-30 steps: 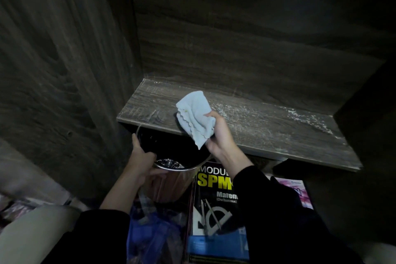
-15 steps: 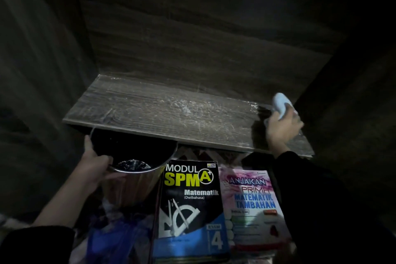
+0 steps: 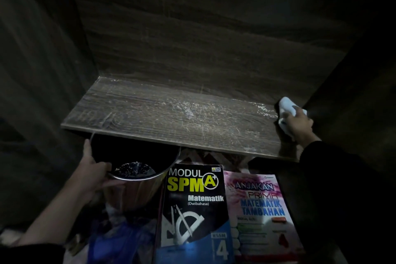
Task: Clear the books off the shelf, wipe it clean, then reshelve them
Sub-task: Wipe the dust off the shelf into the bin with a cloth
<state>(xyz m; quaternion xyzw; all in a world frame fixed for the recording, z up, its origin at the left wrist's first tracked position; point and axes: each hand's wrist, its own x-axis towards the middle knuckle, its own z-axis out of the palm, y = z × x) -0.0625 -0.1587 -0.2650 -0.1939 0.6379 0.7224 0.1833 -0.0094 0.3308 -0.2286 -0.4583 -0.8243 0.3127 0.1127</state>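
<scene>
**Cloth pressed at the right end of a dusty shelf**

Your right hand point(image 3: 299, 126) is curling its fingers around a bunched pale cloth point(image 3: 286, 106) and pressing it onto the shelf point(image 3: 150, 113) at the middle right of the frame, close against the dark side wall. The board's long axis is running leftward from that hand, so the white dust point(image 3: 190, 111) is lying to its left, thickest near the centre. At lower left, your left hand point(image 3: 92, 171) is gripping the rim of a metal bin point(image 3: 137, 180) under the shelf's front edge. A leftward sweep is probably coming next. Two books, one black point(image 3: 192, 210) and one pink point(image 3: 261, 210), are lying flat below the shelf.
</scene>
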